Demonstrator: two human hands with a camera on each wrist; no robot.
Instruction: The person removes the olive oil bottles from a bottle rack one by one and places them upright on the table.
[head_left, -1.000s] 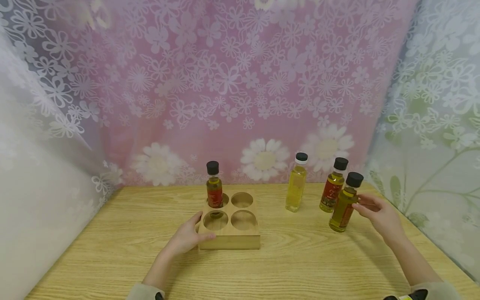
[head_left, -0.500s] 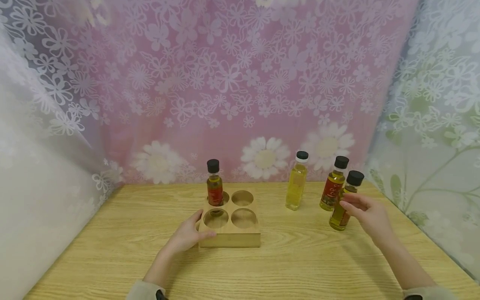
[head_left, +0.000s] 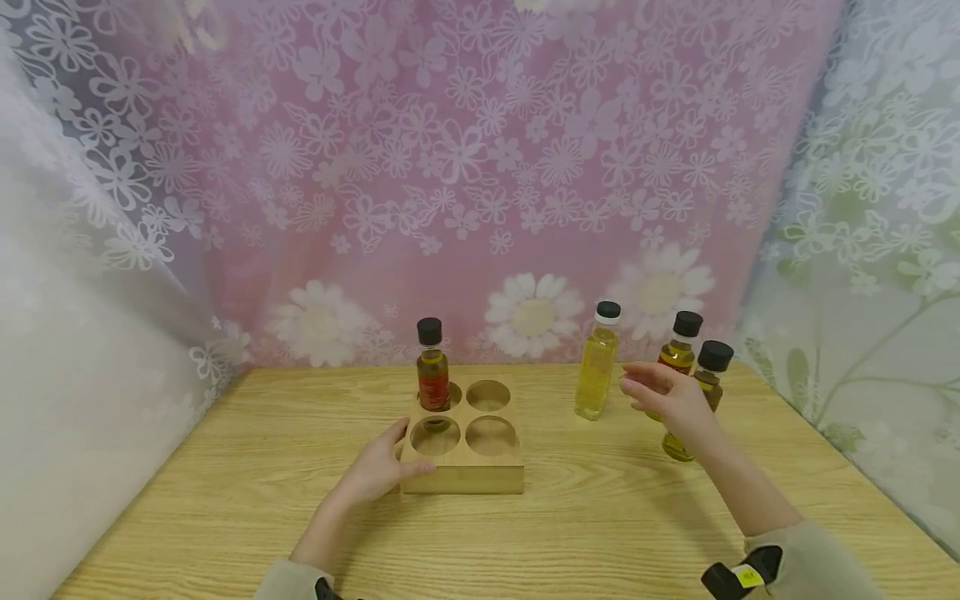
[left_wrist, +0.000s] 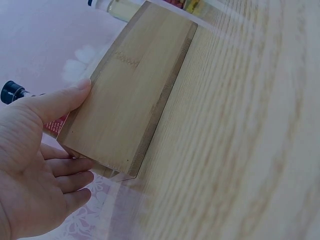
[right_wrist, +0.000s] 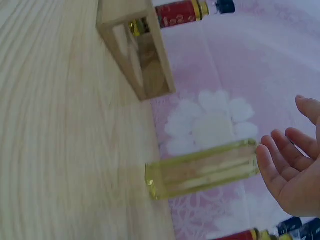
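A square bamboo bottle holder (head_left: pixel 463 479) with round holes stands on the table; a dark-green oil bottle with a red label and black cap (head_left: pixel 432 385) sits in its back left hole. My left hand (head_left: pixel 372 468) holds the holder's front left corner, thumb on the front in the left wrist view, fingers along the side. My right hand (head_left: pixel 672 407) is in the air with nothing in it, fingers loosely bent, just right of a clear square bottle of yellow oil (head_left: pixel 596 375). Behind this hand, two more oil bottles, a red-labelled one (head_left: pixel 677 357) and a nearer one (head_left: pixel 707 385), are partly hidden.
The wood-grain table (head_left: pixel 570 517) carries everything. A pink flowered curtain (head_left: pixel 450 208) hangs along its back edge, with pale curtains on the left (head_left: pixel 90 350) and right (head_left: pixel 885 275). The holder's other holes show no bottles.
My right hand has moved left, away from the nearer right bottle, past the red-labelled one, to beside the yellow oil bottle. The left hand and the holder have stayed put.
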